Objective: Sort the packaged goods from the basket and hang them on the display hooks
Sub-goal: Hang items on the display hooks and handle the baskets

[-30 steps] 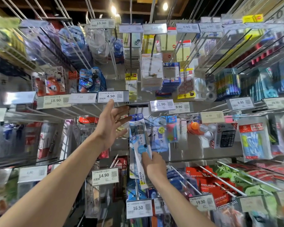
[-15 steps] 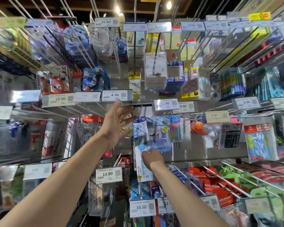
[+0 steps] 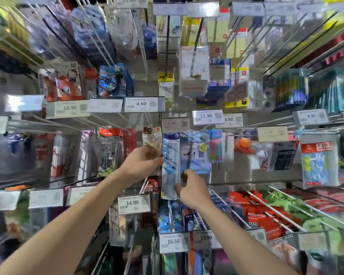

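A long narrow blue ruler pack (image 3: 169, 155) marked "20" hangs from a display hook under a blurred price tag (image 3: 175, 123), in the middle row of the rack. My left hand (image 3: 143, 162) is at the pack's left edge, about halfway up, fingers curled and pinching it. My right hand (image 3: 191, 190) grips the pack's lower right part, fingers curled. A pale blue card pack (image 3: 195, 153) hangs right behind and beside it. The basket is out of sight.
Hooks full of stationery surround the spot: a 14.90 tag (image 3: 134, 203) below left, a 16.50 tag (image 3: 173, 241) below, a calculator pack (image 3: 284, 157) to the right, red packs (image 3: 264, 219) on long white pegs at lower right. Bare pegs jut out at left.
My left hand dropped from the hook's front end to the pack's left edge and curled. The price tag now hangs down over the hook. My right hand stayed on the lower pack.
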`<state>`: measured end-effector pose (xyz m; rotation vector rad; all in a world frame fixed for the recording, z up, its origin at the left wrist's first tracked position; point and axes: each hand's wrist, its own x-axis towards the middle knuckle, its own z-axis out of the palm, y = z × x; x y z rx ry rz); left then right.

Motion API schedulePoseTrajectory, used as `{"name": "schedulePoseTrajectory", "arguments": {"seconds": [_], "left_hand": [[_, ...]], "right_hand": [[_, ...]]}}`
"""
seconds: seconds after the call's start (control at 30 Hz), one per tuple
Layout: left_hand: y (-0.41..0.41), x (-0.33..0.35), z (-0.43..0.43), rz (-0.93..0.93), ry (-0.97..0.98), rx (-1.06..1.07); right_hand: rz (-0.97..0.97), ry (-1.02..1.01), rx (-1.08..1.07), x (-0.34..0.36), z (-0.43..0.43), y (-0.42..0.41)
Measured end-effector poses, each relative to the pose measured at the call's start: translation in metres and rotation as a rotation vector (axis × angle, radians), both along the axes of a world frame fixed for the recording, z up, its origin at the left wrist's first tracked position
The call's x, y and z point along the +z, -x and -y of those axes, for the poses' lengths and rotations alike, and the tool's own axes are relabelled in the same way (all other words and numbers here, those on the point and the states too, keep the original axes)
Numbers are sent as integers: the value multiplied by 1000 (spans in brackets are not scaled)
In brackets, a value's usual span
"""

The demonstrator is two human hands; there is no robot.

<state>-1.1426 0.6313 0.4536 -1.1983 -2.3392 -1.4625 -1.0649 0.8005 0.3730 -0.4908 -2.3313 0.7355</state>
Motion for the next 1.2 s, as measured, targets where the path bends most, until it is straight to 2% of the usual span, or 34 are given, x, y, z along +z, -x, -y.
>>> {"name": "schedulePoseTrajectory", "arguments": {"seconds": [0.1, 0.27, 0.53, 0.67, 0.83, 0.93, 1.03, 1.2], "left_hand": [[7, 5, 1, -96, 251, 64], [10, 28, 19, -79, 571, 83], [-46, 115, 69, 77, 831, -34], [-78, 164, 103, 164, 850, -95], [-127, 204, 154, 246, 807, -43], [-160, 214, 185, 313, 757, 34], [-202, 216, 218, 377, 699, 153], [-298, 190, 286, 515, 620, 411]], "right_hand": [[96, 14, 36, 13, 0, -5], [269, 52, 75, 62, 13, -34], [499, 162, 169, 180, 62, -100], [562, 147, 199, 233, 90, -133], [628, 65, 283, 282, 120, -161], [619, 58, 432, 297, 136, -176], [661, -54, 574, 306, 156, -188], [701, -144, 825, 302, 216, -214]]}}
